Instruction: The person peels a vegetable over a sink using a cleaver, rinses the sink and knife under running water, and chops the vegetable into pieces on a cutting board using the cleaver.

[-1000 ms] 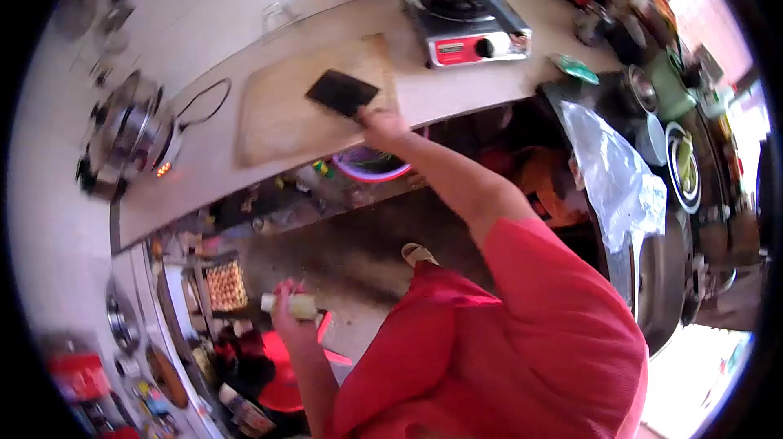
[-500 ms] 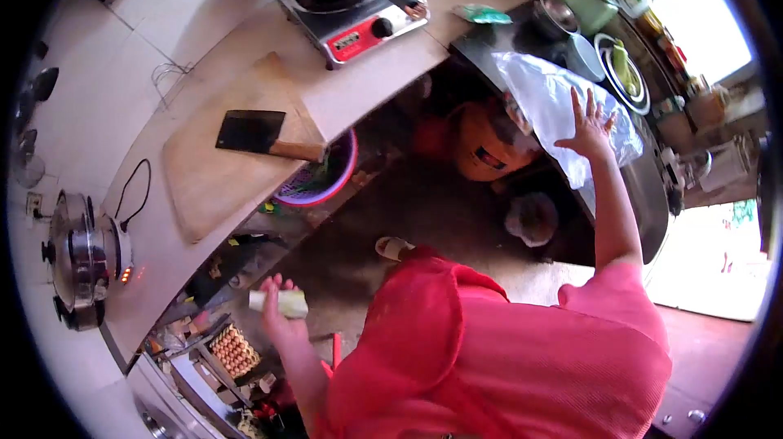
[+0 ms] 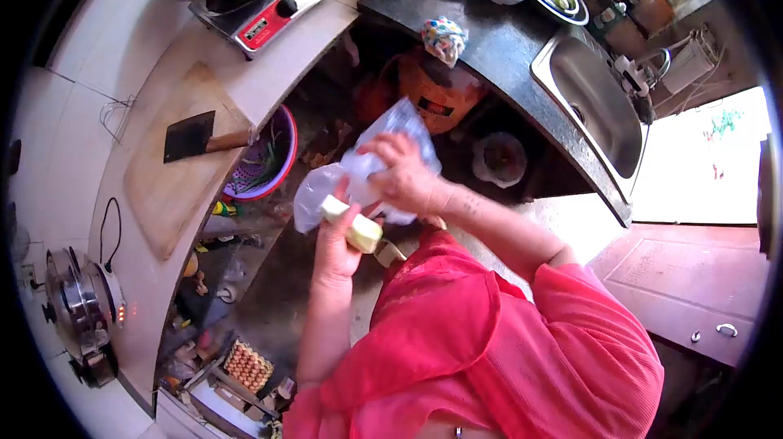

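My left hand (image 3: 334, 253) is closed around a pale green piece of vegetable (image 3: 363, 235), which looks peeled and cut flat at the end. Close beside it, my right hand (image 3: 404, 178) grips a thin clear plastic bag (image 3: 413, 123), its fingers slightly smeared by motion. The bag spreads on both sides of my fingers and hangs behind the vegetable, over the floor. Whether the vegetable touches the bag, I cannot tell. To the left, a cleaver (image 3: 191, 137) lies on a wooden cutting board (image 3: 155, 198).
A burner (image 3: 265, 11) with a pan stands on the left counter, and an electric pot (image 3: 77, 300) nearer me. Below is a purple basket (image 3: 285, 154). The dark counter (image 3: 497, 56) holds a patterned bundle (image 3: 444, 38), bowls and a sink (image 3: 591, 105). Eggs (image 3: 248, 366) sit low at left.
My right hand has taken the plastic bag off the dark counter and brought it to my left hand. The left hand has risen rightward with the vegetable. The sink and patterned bundle are uncovered.
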A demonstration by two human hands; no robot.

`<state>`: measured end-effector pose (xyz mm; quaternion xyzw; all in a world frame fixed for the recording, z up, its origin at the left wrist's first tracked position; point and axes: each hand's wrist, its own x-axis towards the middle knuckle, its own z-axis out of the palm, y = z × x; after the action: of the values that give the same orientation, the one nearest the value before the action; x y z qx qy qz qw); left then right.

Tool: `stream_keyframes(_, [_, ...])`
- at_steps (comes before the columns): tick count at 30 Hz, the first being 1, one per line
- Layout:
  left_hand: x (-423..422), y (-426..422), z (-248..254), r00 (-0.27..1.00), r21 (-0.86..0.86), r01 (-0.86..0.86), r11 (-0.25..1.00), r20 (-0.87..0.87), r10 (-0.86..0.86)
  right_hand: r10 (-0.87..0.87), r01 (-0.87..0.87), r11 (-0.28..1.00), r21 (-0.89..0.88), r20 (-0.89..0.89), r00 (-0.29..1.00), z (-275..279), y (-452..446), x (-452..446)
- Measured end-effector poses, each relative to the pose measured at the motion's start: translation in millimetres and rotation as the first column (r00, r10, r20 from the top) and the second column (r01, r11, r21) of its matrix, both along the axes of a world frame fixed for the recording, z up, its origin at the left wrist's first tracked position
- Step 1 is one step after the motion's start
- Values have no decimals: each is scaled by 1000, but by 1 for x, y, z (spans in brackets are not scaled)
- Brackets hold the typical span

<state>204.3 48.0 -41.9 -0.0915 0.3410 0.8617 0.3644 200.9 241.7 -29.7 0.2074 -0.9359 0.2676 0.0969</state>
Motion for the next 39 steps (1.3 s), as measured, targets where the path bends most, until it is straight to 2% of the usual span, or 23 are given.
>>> stream_keyframes(1, [0,-7,-15,999,31,-19,999,30,18,133,-125,935,-330,2,991,-12,-7,5])
stream_keyframes(3, [7,-21,-29,986,114,-24,993,165,5,277,-11,689,-725,249,928,-36,-18,20])
stream_keyframes(6, [25,-25,-53,971,19,70,997,227,-72,268,357,455,-816,507,819,-48,-7,37])
stream_keyframes(9, [44,0,-74,944,-50,126,991,313,-104,469,462,477,-748,661,586,-71,38,55])
stream_keyframes(10, [51,11,-83,935,-65,181,981,320,-151,522,375,549,-747,657,545,-78,58,60])
stream_keyframes(11, [58,24,-90,923,-79,235,969,329,-197,386,-20,861,-508,629,675,-78,83,66])
stream_keyframes(13, [70,61,-87,893,-40,312,949,352,-279,292,-320,944,-85,668,685,-82,119,84])
stream_keyframes(14, [75,77,-98,875,18,373,928,326,-358,247,-343,939,-2,699,671,-81,133,92])
stream_keyframes(16, [86,114,-120,836,107,467,878,272,-477,175,-304,952,44,736,653,-106,157,108])
stream_keyframes(17, [90,135,-131,797,136,489,862,333,-504,135,-285,956,73,753,645,-123,170,116])
stream_keyframes(18, [96,154,-149,779,125,501,856,365,-509,78,-148,988,50,662,746,-143,184,126])
stream_keyframes(19, [101,172,-168,762,111,514,851,398,-512,-102,127,992,18,707,700,-169,203,131])
stream_keyframes(20, [105,187,-184,805,81,452,888,391,-446,-263,393,920,6,751,605,-200,224,135])
stream_keyframes(21, [105,201,-193,842,27,352,936,428,-329,-392,629,778,14,792,467,-236,249,139])
stream_keyframes(22, [106,209,-208,866,-3,272,962,437,-243,-302,764,610,-209,831,468,-286,284,145])
stream_keyframes(23, [108,213,-224,883,-33,187,982,444,-153,-207,840,374,-393,848,489,-334,323,154])
stream_keyframes(25, [111,211,-245,871,-49,62,997,490,-30,-609,754,588,-293,452,651,-396,387,165])
stream_keyframes(26, [116,205,-261,865,-54,41,998,502,-8,-700,723,690,-5,245,670,-422,411,167])
stream_keyframes(27, [123,197,-275,858,-59,22,998,514,12,-737,707,645,289,-9,676,-447,434,168])
stream_keyframes(28, [129,190,-290,851,-124,48,991,524,24,-755,714,573,402,-82,651,-467,448,165])
stream_keyframes(32, [143,168,-332,841,-221,38,974,533,89,-847,750,452,483,-31,530,-542,478,141])
stream_keyframes(37, [147,172,-368,816,-220,-84,972,545,194,-886,737,451,503,151,439,-613,474,134])
stream_keyframes(39, [149,174,-381,836,-230,-69,971,517,182,-887,725,460,513,232,399,-625,478,137])
